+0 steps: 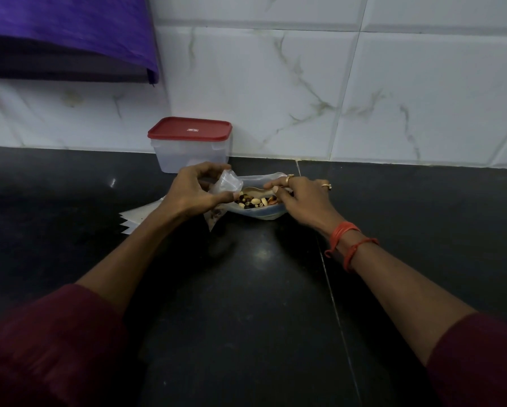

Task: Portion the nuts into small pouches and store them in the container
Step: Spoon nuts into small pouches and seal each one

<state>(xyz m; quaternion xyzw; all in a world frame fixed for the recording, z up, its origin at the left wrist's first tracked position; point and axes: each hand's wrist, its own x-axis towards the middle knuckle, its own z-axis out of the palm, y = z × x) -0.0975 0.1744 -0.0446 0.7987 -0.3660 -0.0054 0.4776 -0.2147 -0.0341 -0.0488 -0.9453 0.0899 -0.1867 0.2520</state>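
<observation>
The nuts (253, 200) lie in an open clear bag (262, 215) on the bench (246, 289), in the middle of the view between your two hands. Your right hand (302, 198) reaches into the mouth of the bag, with its fingers curled down among the nuts. It cannot be determined whether they have gripped any.

Your left hand (193, 189) pinches a small pouch (228, 183) between thumb and fingers, just beside the left edge of the bag. The pouch appears to be empty.

The step in hand is judged to be filling: a portion is to be taken from the bag and put in the pouch.

For the next move:
1. Hold the mouth of the pouch open and facing the right hand.
2. Bring the portion across low over the bag, so that any dropped nuts fall back in.

A stack of flat pouches (137, 218) lies on the bench under your left forearm. The container (190, 154) stands behind the bag against the tiled wall (275, 83) with its red lid (189, 129) on. Remove the lid before any pouch is stored.
</observation>
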